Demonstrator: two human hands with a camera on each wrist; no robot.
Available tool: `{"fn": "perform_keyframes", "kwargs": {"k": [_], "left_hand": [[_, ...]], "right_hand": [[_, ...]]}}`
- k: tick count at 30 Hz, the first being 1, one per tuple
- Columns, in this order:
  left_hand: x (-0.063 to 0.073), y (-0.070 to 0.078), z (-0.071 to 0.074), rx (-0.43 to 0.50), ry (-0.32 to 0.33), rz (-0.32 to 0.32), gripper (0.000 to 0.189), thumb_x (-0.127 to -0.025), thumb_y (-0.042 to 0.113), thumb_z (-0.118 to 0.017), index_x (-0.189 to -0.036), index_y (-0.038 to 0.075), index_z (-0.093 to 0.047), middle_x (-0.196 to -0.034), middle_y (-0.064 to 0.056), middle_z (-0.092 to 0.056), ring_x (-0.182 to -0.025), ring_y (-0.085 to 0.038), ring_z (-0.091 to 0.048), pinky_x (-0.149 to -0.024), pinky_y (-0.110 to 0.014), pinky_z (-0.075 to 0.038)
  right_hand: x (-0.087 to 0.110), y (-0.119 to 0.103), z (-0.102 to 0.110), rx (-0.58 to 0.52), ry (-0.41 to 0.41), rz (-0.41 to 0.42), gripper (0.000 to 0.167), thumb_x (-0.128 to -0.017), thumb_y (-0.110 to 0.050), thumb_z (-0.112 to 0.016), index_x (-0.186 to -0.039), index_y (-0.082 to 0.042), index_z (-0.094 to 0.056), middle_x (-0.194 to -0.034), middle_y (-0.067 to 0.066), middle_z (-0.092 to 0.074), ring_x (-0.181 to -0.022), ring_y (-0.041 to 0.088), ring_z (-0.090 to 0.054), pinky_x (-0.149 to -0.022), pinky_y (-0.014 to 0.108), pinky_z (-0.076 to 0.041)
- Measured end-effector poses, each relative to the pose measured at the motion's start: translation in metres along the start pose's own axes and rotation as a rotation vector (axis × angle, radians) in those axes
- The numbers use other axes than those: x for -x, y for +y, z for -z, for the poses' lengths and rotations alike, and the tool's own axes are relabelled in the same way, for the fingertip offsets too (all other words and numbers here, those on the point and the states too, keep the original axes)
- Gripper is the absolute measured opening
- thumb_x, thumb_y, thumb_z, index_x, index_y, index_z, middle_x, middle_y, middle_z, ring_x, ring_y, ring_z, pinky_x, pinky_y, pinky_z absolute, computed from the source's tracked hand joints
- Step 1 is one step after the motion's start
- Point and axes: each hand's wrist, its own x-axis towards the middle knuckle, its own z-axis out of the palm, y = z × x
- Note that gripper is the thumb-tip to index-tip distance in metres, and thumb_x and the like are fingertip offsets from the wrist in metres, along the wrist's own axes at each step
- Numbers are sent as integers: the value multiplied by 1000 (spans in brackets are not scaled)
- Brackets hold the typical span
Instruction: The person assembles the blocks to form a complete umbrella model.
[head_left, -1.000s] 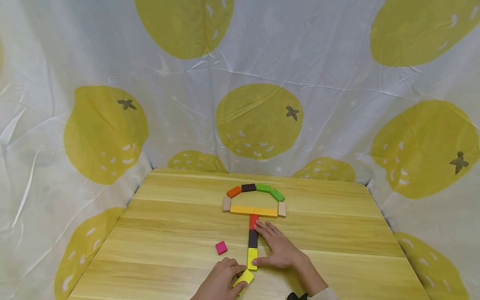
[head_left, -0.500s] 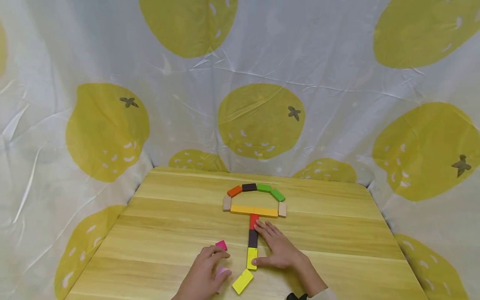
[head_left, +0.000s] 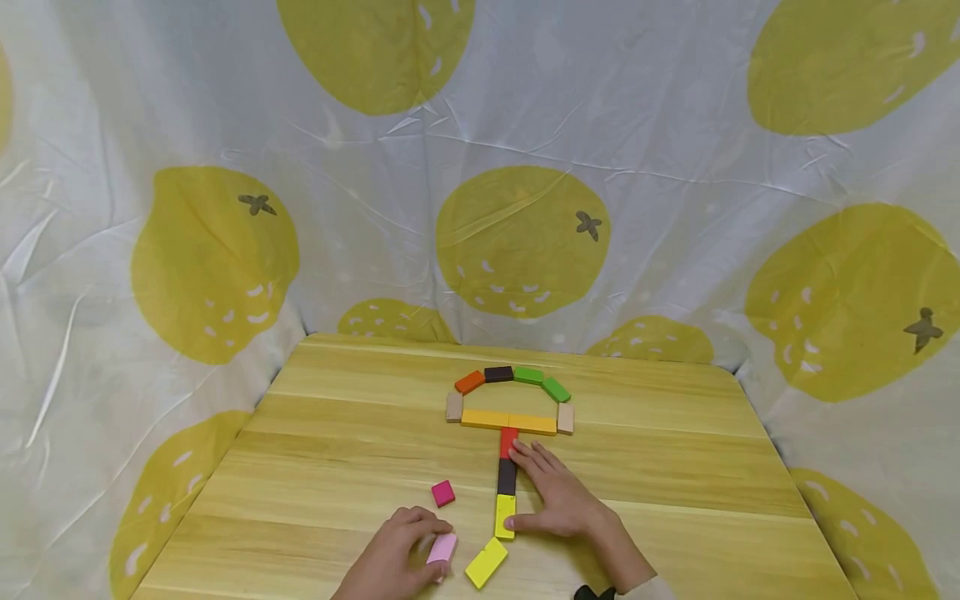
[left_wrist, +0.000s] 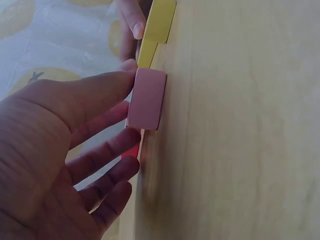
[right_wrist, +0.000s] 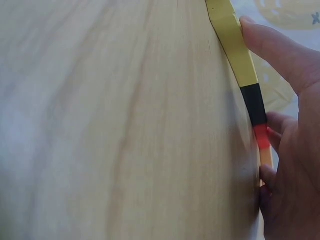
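My left hand (head_left: 393, 554) pinches a light pink block (head_left: 442, 547) between thumb and fingers, low at the table's near side. In the left wrist view the thumb lies along one end of the pink block (left_wrist: 147, 99), and the other fingers are loosely bent. My right hand (head_left: 562, 500) rests beside a straight column of blocks. Its fingertips touch the red block (head_left: 509, 443), and its thumb touches the upper yellow block (head_left: 506, 515). Between them lies a black block (head_left: 507, 477). A second yellow block (head_left: 487, 563) lies slanted at the column's near end.
A magenta block (head_left: 443, 493) lies beyond my left hand. Two orange-yellow blocks (head_left: 486, 418) form a bar above the column. Over it curves an arch of several blocks, including a green block (head_left: 528, 376) and an orange block (head_left: 470, 382). All lie on the wooden table (head_left: 315, 467).
My left hand has let go of the slanted yellow block, moved left and taken hold of the pink block. The right hand has stayed in place.
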Motion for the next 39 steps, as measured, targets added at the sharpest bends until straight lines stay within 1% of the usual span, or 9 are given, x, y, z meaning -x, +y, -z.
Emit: {"fn": "perform_keyframes", "kwargs": {"k": [3, 10, 13, 16, 19, 22, 24, 34, 39], "left_hand": [[-1, -1, -2, -37, 46, -9, 39, -85, 45, -83, -119, 29, -72, -120, 12, -65, -111, -14, -58, -97, -44, -55], [-8, 2, -8, -114, 122, 63, 43, -88, 45, -80, -124, 22, -70, -119, 11, -65, -109, -13, -58, -95, -43, -56], [-6, 2, -8, -97, 151, 45, 40, -89, 40, -80, -124, 22, -70, -123, 10, -63, -113, -15, -59, -98, -44, -56], [-2, 0, -6, -57, 132, -17, 32, -90, 32, -80, -120, 25, -69, -130, 8, -61, -120, -17, -60, -102, -46, -55], [2, -2, -4, 2, 56, -74, 27, -93, 27, -78, -118, 29, -69, -139, 8, -59, -127, -20, -59, -106, -44, -54], [4, -3, -5, 36, 8, -116, 23, -96, 25, -75, -118, 26, -70, -142, 6, -58, -130, -22, -59, -107, -40, -54], [5, -2, -6, 37, 12, -124, 21, -96, 26, -74, -117, 25, -72, -140, 5, -59, -129, -22, -60, -106, -38, -54], [1, 9, -18, -11, 90, -34, 21, -91, 35, -79, -108, 24, -74, -130, 7, -61, -122, -20, -59, -105, -44, -54], [0, 14, -20, 14, 58, 78, 34, -86, 51, -80, -109, 27, -73, -131, 9, -59, -124, -19, -57, -106, -45, -53]], "right_hand": [[0, -1, 0, -6, -2, 0, 107, -82, -75, -67, -164, -20, -28, -173, -3, -20, -160, 35, -14, -124, 61, -27], [0, -1, 2, -11, -3, 3, 106, -83, -75, -68, -164, -20, -29, -173, -3, -20, -160, 36, -14, -123, 63, -28], [0, -1, 2, -14, 1, 10, 106, -83, -75, -68, -164, -19, -29, -173, -3, -21, -160, 36, -14, -123, 63, -28], [0, -1, 2, -17, 1, 13, 106, -83, -75, -67, -164, -19, -29, -173, -3, -20, -160, 36, -13, -123, 63, -28], [0, -1, 2, -22, 0, 10, 106, -83, -74, -68, -164, -19, -29, -173, -3, -20, -160, 36, -13, -123, 63, -28], [1, -1, 2, -26, -2, 5, 106, -83, -73, -69, -164, -19, -29, -173, -3, -20, -160, 37, -13, -123, 64, -27], [1, -2, 1, -25, -3, 3, 106, -82, -73, -69, -164, -20, -29, -173, -3, -20, -160, 36, -13, -123, 64, -27], [2, -1, 0, -17, -4, 13, 106, -83, -74, -67, -164, -19, -28, -173, -2, -20, -160, 37, -13, -123, 64, -27], [2, -1, 1, -20, 1, 13, 106, -83, -74, -68, -164, -19, -28, -173, -1, -20, -160, 37, -13, -123, 64, -27]]}}
